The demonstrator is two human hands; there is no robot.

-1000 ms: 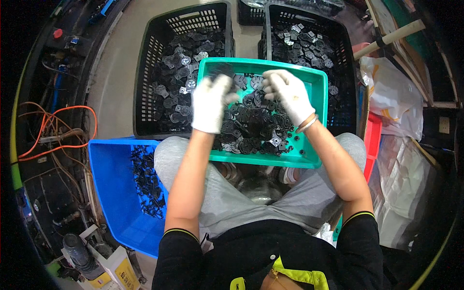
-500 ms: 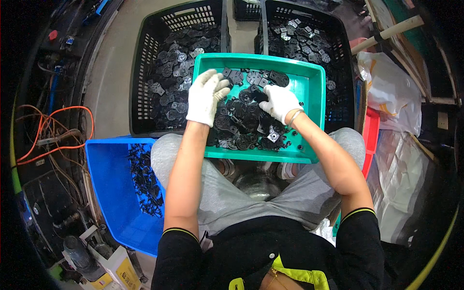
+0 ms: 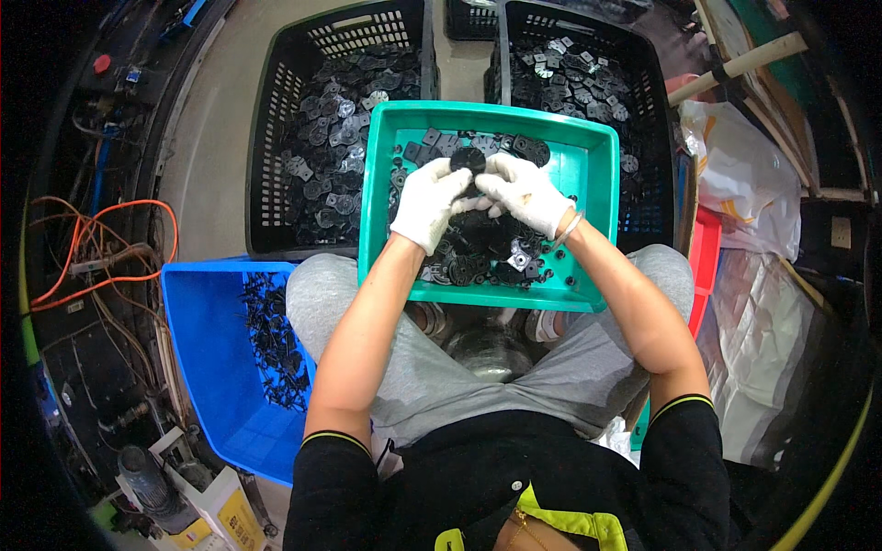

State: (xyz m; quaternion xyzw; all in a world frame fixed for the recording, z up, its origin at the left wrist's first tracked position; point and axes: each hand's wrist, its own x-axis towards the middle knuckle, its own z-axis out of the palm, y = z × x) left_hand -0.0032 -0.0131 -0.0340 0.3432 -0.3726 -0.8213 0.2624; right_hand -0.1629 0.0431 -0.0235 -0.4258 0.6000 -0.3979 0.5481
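Sorting step, upper centre of frame: left hand (image 3: 427, 204) and right hand (image 3: 522, 193), both in white gloves, brought together over the green tray (image 3: 595, 184) resting on the lap. Black disc (image 3: 468, 161) pinched between the fingertips of both hands, just above the heap of parts (image 3: 478, 248) in the tray. Fingers of each hand closed narrowly on the disc; thin bracelet visible at the right wrist.

Judged stage: single piece lifted for checking or separation, bulk of the tray not yet gone through. Next move likely to call for a clean release by one hand and a short carry to one of the neighbouring containers, without spilling the tilted heap.

Containers:
- Green tray: dark flat parts, mostly round or square, piled toward its lower half; far corners partly bare.
- Left crate (image 3: 276, 138), upper left, black and slotted: grey and black parts spread over the bottom.
- Right crate (image 3: 657, 110), upper right, black: similar parts, some shiny.
- Blue bin (image 3: 197, 340), lower left: thin strip of small black pieces along its right side.
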